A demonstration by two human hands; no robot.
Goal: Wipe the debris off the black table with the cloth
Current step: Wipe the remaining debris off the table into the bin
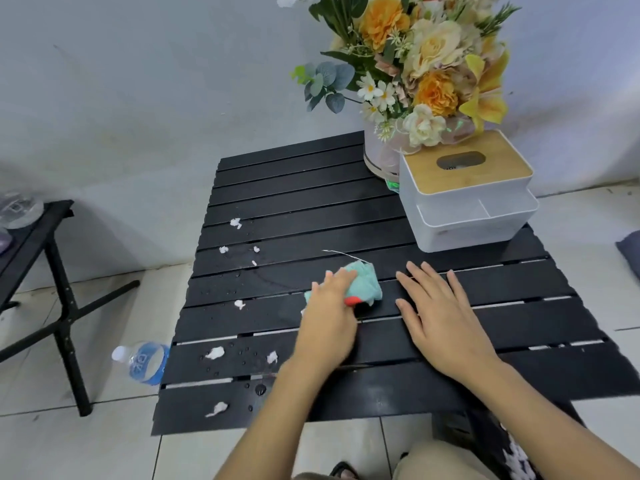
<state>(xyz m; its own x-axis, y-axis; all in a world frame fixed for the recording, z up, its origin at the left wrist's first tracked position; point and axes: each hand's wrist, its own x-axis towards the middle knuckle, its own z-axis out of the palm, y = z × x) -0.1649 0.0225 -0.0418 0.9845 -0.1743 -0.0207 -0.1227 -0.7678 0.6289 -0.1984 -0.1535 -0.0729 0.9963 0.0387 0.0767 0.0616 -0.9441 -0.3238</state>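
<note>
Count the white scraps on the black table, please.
8 scraps, all left of the cloth: one farthest, three closer, one mid-table, two nearer, one at the front edge. Others may hide under the cloth.

On the black slatted bench [294,188], a white tissue box with wooden lid [464,216] stands upper right, a flower bouquet [433,64] behind it. Along the left lie white paper scraps [214,353]; the crumpled teal cloth [363,282] lies mid-frame, under the left hand [329,306].

view: head, just one | from: up on the person's head | faces: forward and down at the black table [311,188] | near: close, the table fills the middle of the view
</note>
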